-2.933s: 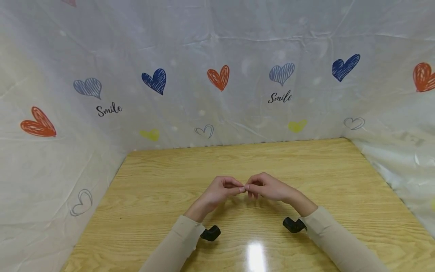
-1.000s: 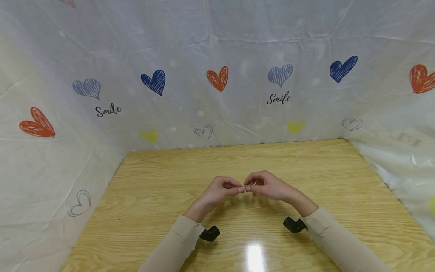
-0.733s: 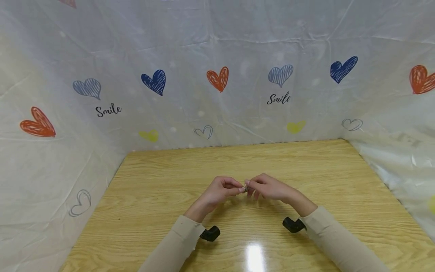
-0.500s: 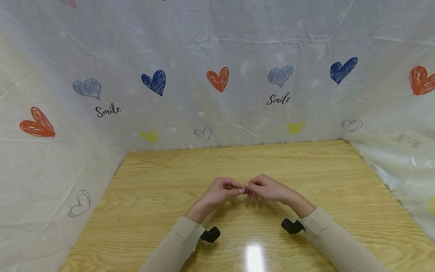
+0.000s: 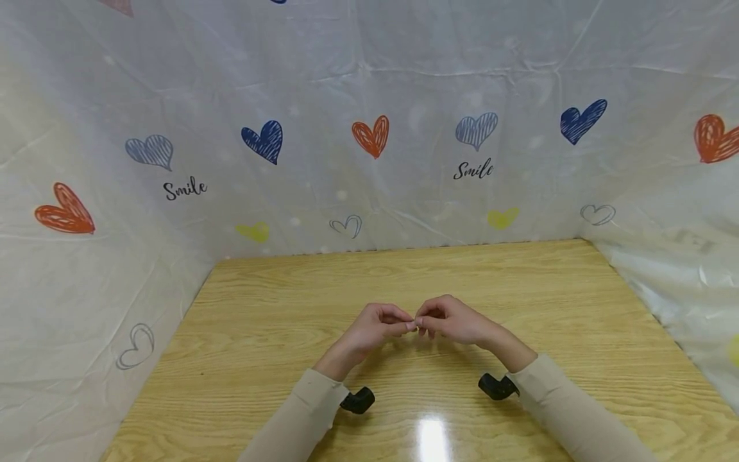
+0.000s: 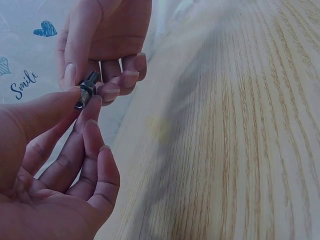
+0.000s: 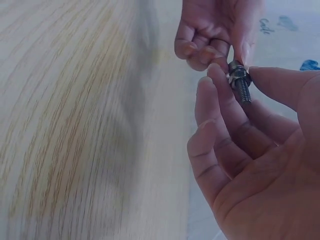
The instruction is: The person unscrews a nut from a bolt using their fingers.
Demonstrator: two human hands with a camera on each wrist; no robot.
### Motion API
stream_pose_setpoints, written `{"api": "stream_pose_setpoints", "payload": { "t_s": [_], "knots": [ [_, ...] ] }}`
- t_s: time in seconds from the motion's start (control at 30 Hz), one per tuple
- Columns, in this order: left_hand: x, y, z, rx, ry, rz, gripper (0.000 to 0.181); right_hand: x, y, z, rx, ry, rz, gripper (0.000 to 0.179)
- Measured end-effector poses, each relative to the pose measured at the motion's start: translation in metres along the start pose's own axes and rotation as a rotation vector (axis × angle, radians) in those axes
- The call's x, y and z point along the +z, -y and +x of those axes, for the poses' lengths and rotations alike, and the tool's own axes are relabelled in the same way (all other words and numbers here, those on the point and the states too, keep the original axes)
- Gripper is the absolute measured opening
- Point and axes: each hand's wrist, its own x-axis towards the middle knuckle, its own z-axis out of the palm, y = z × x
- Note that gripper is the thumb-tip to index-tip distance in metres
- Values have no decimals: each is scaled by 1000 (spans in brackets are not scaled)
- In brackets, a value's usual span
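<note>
A small dark metal bolt [image 7: 244, 94] with a hex nut [image 7: 238, 75] on its threaded shank sits between the two hands. Thumb and fingers of my left hand [image 5: 369, 330] pinch the bolt at its head end, best seen in the left wrist view. From the other side my right hand [image 5: 457, 321] has its thumb and index fingertip on the nut, with the remaining fingers loosely curled below. The bare threaded end of the bolt points toward the right palm. In the head view the fingertips meet and hide most of the metal.
Both hands are above a wood-grain table [image 5: 277, 282]. A pale sheet printed with hearts and the word Smile [image 5: 473, 169] hangs along the back and sides. Black camera mounts [image 5: 359, 400] stick out from both beige sleeves [image 5: 300, 417].
Left hand stays nearly still around the bolt. Right fingers have shifted their grip at the nut: the thumb slid over and back, and the fingertips now close over the metal again.
</note>
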Motion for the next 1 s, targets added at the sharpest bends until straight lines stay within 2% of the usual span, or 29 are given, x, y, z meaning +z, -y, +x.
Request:
{"api": "stream_pose_setpoints", "payload": {
  "t_s": [0.27,0.53,0.77,1.0],
  "knots": [
    [0,2,-2,-28,-7,-7,17,-1,-2,0,19,-18,-17,23],
    [0,0,-2,-20,-13,7,18,-3,-4,-2,61,-27,-63,32],
    [0,-1,-2,-21,-18,8,17,-1,-3,-1,25,2,-66,35],
    [1,-1,-2,-22,-24,11,16,-2,-1,-1,8,21,-40,28]
  ]
}}
